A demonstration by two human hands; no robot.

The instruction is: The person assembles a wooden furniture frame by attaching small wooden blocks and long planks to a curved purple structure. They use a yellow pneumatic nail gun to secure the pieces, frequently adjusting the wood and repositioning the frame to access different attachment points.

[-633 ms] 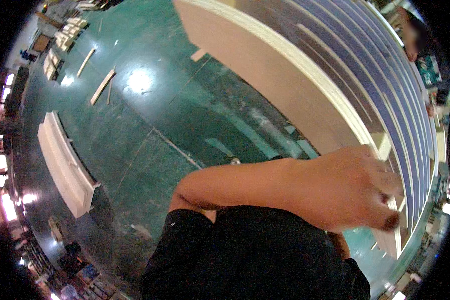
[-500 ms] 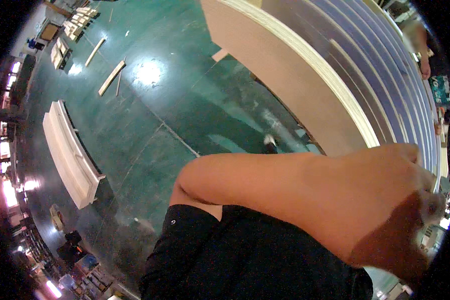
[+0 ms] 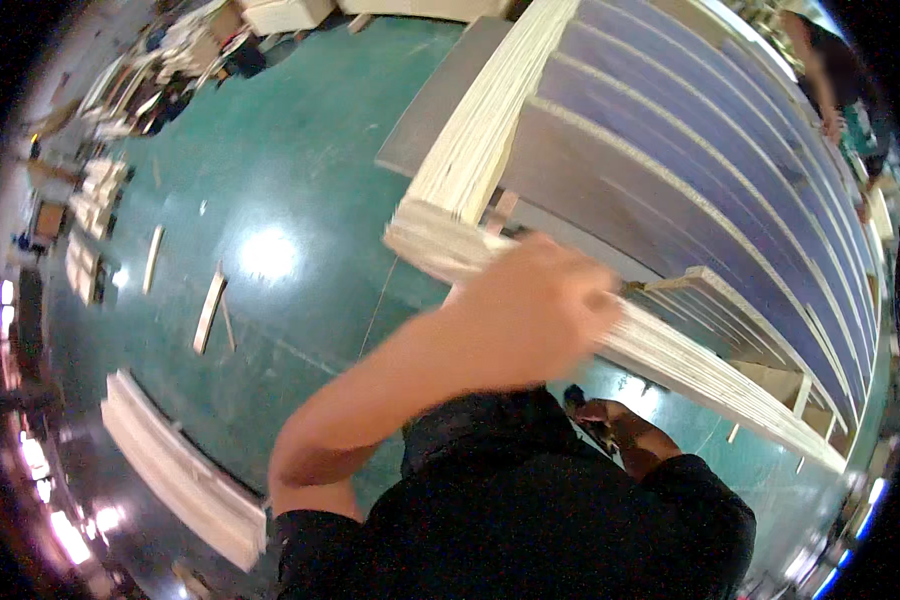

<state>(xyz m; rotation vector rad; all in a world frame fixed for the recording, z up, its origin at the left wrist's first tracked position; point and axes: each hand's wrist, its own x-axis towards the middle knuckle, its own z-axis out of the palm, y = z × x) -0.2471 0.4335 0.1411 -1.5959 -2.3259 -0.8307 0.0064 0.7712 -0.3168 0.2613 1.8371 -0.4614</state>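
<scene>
Just off centre at three o'clock, the curled left hand (image 3: 555, 310) blurs over the near edge of the panel stack (image 3: 690, 367), the right hand (image 3: 602, 415) below at four. I cannot tell either grip; sliding along that edge could cause splinters.

Green floor (image 3: 310, 180), bright glare (image 3: 270, 253) left of centre. Pale board stack (image 3: 175, 468) lower left. Loose wooden strip (image 3: 209, 313) above it, thin stick (image 3: 229, 322) just beside; second strip (image 3: 153, 259) farther up. Scrap heap (image 3: 175, 75) upper left. Co-worker's arm (image 3: 814, 70) upper right.
</scene>
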